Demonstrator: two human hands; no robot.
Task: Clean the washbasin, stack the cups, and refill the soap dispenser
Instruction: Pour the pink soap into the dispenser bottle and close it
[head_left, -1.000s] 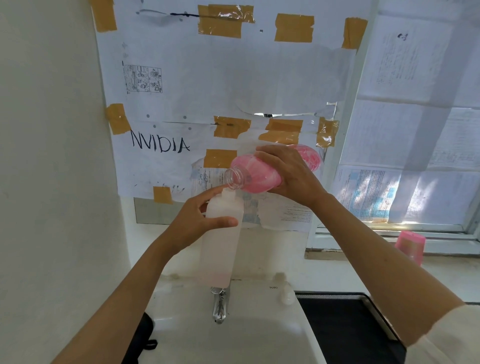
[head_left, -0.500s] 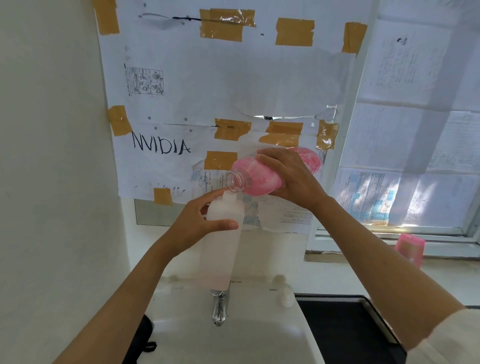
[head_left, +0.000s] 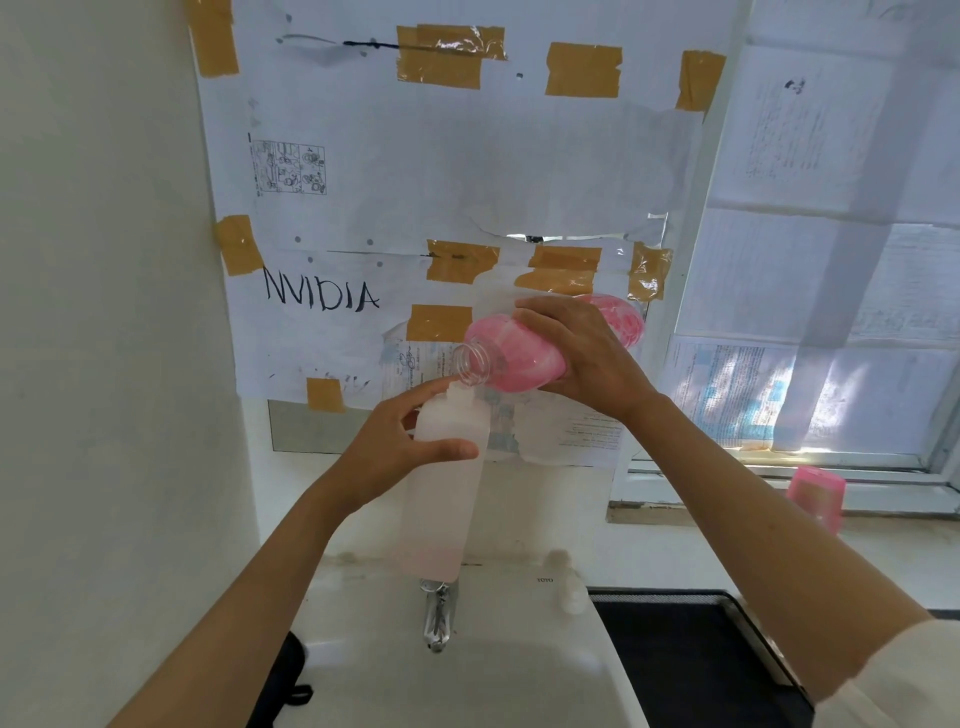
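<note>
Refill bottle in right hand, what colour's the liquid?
Pink, seen in the head view through the clear refill bottle.

A single wide-angle view from the person's head faces forward and slightly down at a papered wall (head_left: 467, 171) and window (head_left: 831, 260), from close range. Both forearms reach in from the lower corners, and the fingers (head_left: 452, 449) meet near the middle of the frame. Below the fingers lie the tap (head_left: 439, 618) and washbasin (head_left: 467, 686); straight lines bow toward the edges. No second view shares the scene.
</note>
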